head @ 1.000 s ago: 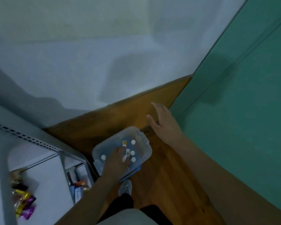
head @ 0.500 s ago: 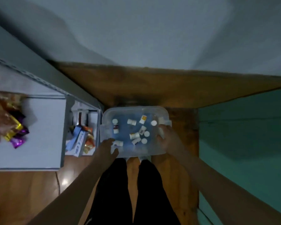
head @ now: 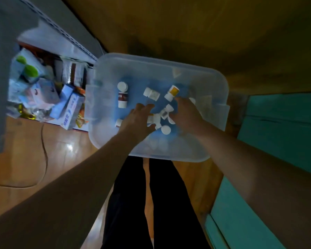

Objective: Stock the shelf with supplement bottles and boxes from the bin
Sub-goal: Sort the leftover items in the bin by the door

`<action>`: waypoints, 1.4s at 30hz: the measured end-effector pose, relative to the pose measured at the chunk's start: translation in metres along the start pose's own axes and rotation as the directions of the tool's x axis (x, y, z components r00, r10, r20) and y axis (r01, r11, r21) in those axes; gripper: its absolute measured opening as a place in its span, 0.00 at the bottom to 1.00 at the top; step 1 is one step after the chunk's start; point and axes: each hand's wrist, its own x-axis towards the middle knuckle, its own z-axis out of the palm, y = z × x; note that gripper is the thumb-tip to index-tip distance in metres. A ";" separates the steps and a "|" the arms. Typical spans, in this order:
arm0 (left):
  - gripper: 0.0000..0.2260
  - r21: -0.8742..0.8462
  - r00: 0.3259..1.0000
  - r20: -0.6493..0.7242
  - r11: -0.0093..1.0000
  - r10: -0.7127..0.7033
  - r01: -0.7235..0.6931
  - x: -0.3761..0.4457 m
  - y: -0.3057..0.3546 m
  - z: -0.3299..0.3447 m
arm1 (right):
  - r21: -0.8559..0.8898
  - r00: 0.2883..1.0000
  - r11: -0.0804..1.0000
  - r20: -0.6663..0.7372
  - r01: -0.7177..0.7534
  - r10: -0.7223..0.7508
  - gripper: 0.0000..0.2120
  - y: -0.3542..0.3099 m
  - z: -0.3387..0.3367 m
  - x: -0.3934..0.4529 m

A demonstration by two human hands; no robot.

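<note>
A translucent plastic bin stands on the wooden floor in front of my feet. Several white supplement bottles lie on its blue bottom, among them a dark-labelled bottle and an orange-labelled bottle. My left hand reaches into the bin with its fingers stretched towards a cluster of white bottles. My right hand is in the bin too, its fingers bent down over that cluster and a small labelled bottle. Its fingertips are hidden, so a hold cannot be made out.
To the left is a grey metal shelf, its lowest level crowded with boxes and packets. A teal wall runs along the right. My legs in black trousers stand just before the bin. A thin cable lies on the floor.
The view has dropped closer to the bin. Both hands have moved from the bin's edges into it, onto the bottles in the middle.
</note>
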 end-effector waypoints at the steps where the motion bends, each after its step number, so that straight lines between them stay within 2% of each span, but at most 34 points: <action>1: 0.30 0.003 1.000 0.009 1.000 -0.001 0.001 0.007 -0.002 0.004 | -0.022 0.998 1.000 -0.068 0.014 -0.016 0.23 0.000 0.002 0.004; 3: 0.26 -0.016 0.999 0.030 1.000 -0.013 0.013 0.014 -0.004 0.005 | -0.060 0.986 0.998 -0.159 0.031 -0.041 0.24 -0.002 0.003 0.006; 4: 0.24 -0.033 0.999 0.041 0.999 -0.020 0.021 0.018 -0.006 0.006 | -0.047 0.988 0.999 -0.151 0.026 -0.032 0.24 -0.002 0.004 0.007; 10: 0.20 -0.141 0.995 0.085 0.988 -0.059 0.071 0.027 -0.027 0.011 | 0.065 0.982 0.987 0.128 -0.146 0.137 0.26 0.007 0.027 0.005; 15: 0.21 -0.204 0.987 0.139 0.973 -0.078 0.105 0.030 -0.029 0.015 | 0.082 0.956 0.966 0.188 -0.246 0.227 0.24 0.014 0.031 0.010; 19: 0.24 -0.239 0.983 0.147 0.960 -0.114 0.147 0.033 -0.033 0.017 | 0.018 0.982 0.987 0.098 -0.162 0.160 0.23 0.015 0.026 0.013; 21: 0.25 -0.270 0.981 0.145 0.949 -0.129 0.165 0.034 -0.034 0.018 | 0.070 0.991 0.989 -0.004 -0.134 0.134 0.24 0.009 0.024 0.016; 23: 0.23 -0.294 0.981 0.136 0.940 -0.136 0.171 0.036 -0.033 0.018 | 0.150 0.977 0.978 -0.134 -0.143 0.164 0.23 -0.001 0.024 0.025; 26: 0.22 -0.318 0.985 0.117 0.935 -0.124 0.155 0.039 -0.032 0.018 | 0.140 0.933 0.966 -0.261 -0.216 0.247 0.24 -0.021 0.023 0.046; 29: 0.21 -0.331 0.987 0.092 0.931 -0.131 0.155 0.039 -0.034 0.018 | 0.198 0.908 0.937 -0.255 -0.288 0.333 0.23 -0.032 0.024 0.064; 31: 0.21 -0.340 0.988 0.072 0.927 -0.140 0.156 0.037 -0.034 0.014 | 0.169 0.911 0.942 -0.253 -0.290 0.326 0.21 -0.037 0.021 0.064; 34: 0.17 -0.344 0.990 0.032 0.928 -0.139 0.142 0.032 -0.031 -0.001 | 0.193 0.903 0.957 -0.334 -0.215 0.270 0.20 -0.042 0.011 0.051; 37: 0.11 -0.418 0.981 -0.049 0.896 -0.187 0.150 0.021 -0.025 -0.025 | 0.316 0.875 0.930 -0.379 -0.185 0.303 0.20 -0.048 -0.007 0.023; 40: 0.09 -0.599 0.970 -0.118 0.794 -0.214 0.102 -0.007 -0.001 -0.061 | 0.478 0.875 0.878 -0.410 -0.033 0.256 0.17 -0.066 -0.037 -0.023; 42: 0.10 -0.713 0.956 -0.165 0.699 -0.243 0.054 -0.037 0.023 -0.092 | 0.596 0.882 0.800 -0.412 0.072 0.227 0.15 -0.087 -0.062 -0.060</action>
